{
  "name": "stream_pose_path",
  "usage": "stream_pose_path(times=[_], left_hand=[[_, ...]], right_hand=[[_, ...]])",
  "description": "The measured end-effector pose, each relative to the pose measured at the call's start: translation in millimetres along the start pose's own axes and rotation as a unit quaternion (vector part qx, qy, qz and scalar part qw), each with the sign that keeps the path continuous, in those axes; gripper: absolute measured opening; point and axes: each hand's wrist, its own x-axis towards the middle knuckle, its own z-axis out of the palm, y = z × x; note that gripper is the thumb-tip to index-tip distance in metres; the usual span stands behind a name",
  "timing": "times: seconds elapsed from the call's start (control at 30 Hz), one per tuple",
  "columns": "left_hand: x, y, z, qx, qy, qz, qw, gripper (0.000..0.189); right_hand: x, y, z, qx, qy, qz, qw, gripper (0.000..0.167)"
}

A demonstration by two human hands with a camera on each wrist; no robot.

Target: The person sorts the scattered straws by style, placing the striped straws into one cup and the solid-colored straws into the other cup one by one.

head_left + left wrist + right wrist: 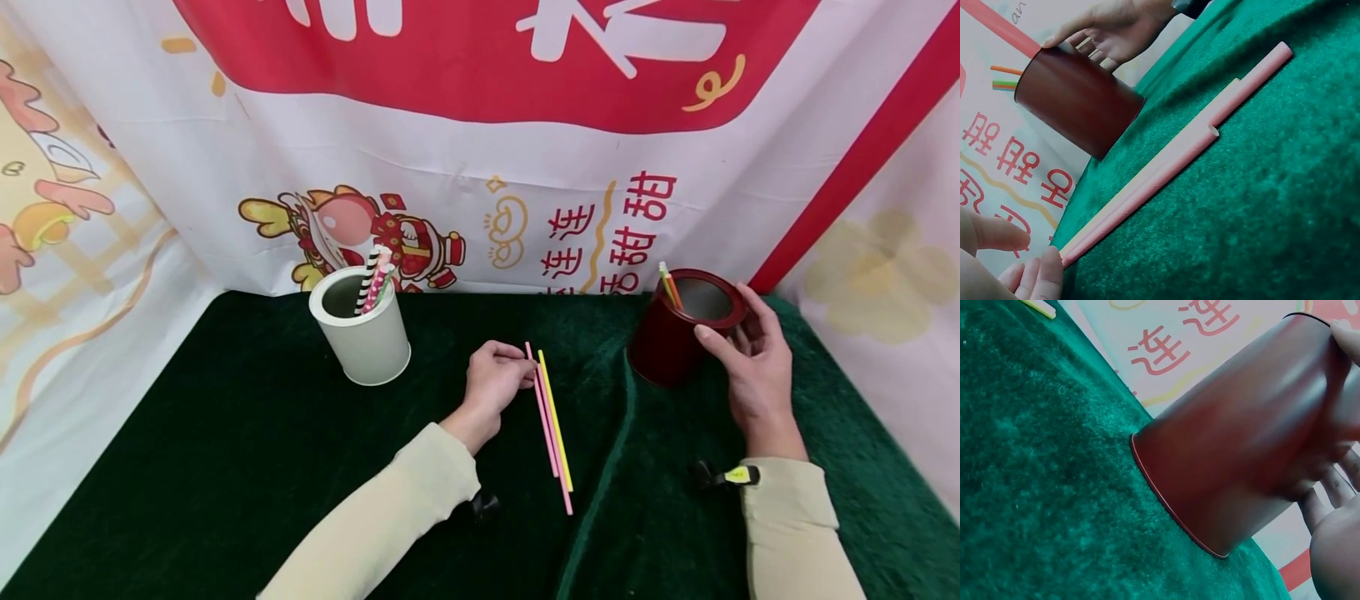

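Observation:
Two pink straws (562, 487) and a yellow straw (556, 417) lie side by side on the dark green cloth. My left hand (497, 379) is at their far ends. In the left wrist view its fingertips (1049, 275) touch the end of a pink straw, while the thumb stays apart from them. On the right, my right hand (759, 367) holds the dark red cup (663, 346), thumb at the rim and fingers round the far side. An orange straw (671, 290) and a green one lean inside that cup, which stands upright.
A white cup (367, 346) stands at the back left, with several patterned straws (372, 283) in it. Behind the table hangs a printed white and red curtain (480, 150). A raised crease (603, 483) runs through the green cloth between the loose straws and the red cup.

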Motion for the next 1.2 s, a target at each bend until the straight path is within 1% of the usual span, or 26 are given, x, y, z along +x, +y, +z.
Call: stream_pose_path(times=[0.17, 0.23, 0.3, 0.4, 0.47, 0.57, 0.73, 0.9, 1.03, 1.2], left_hand=[[1.8, 1.8, 1.0, 0.026, 0.002, -0.002, 0.9996, 0.026], [2.4, 2.7, 1.3, 0.034, 0.005, -0.004, 0.9994, 0.026], [3.0, 4.0, 1.6, 0.038, 0.006, -0.006, 0.9992, 0.026], [3.2, 6.1, 1.8, 0.042, 0.005, -0.008, 0.9991, 0.026], [3.2, 7.2, 1.8, 0.043, 0.004, -0.012, 0.999, 0.026], [3.5, 7.8, 1.8, 0.044, 0.003, -0.019, 0.9988, 0.026], [4.3, 8.4, 1.8, 0.048, 0.006, -0.013, 0.9988, 0.026], [6.7, 9.9, 2.8, 0.081, 0.019, -0.006, 0.9965, 0.027], [9.6, 11.8, 5.0, 0.113, 0.025, -0.008, 0.9933, 0.024], [11.6, 12.8, 8.7, 0.133, 0.028, -0.01, 0.9907, 0.019]], right_hand=[[0.0, -2.3, 0.2, -0.015, 0.001, 0.001, 0.9999, 0.082], [-0.2, -2.7, -0.1, -0.034, 0.005, 0.003, 0.9994, 0.082], [-0.2, -3.3, -0.1, -0.065, 0.017, 0.004, 0.9978, 0.083], [0.1, -4.3, 1.0, -0.091, 0.035, 0.0, 0.9952, 0.083], [0.3, -5.3, 2.1, -0.089, 0.041, -0.002, 0.9952, 0.082], [-0.1, -6.5, 3.8, -0.054, 0.04, -0.003, 0.9978, 0.081], [0.0, -7.2, 3.9, -0.02, 0.038, 0.0, 0.9991, 0.08], [0.6, -7.6, 2.7, -0.024, 0.034, 0.006, 0.9991, 0.081], [1.1, -8.0, 2.3, -0.026, 0.032, 0.008, 0.9991, 0.082], [0.8, -8.3, 1.8, -0.03, 0.03, 0.012, 0.999, 0.083]])
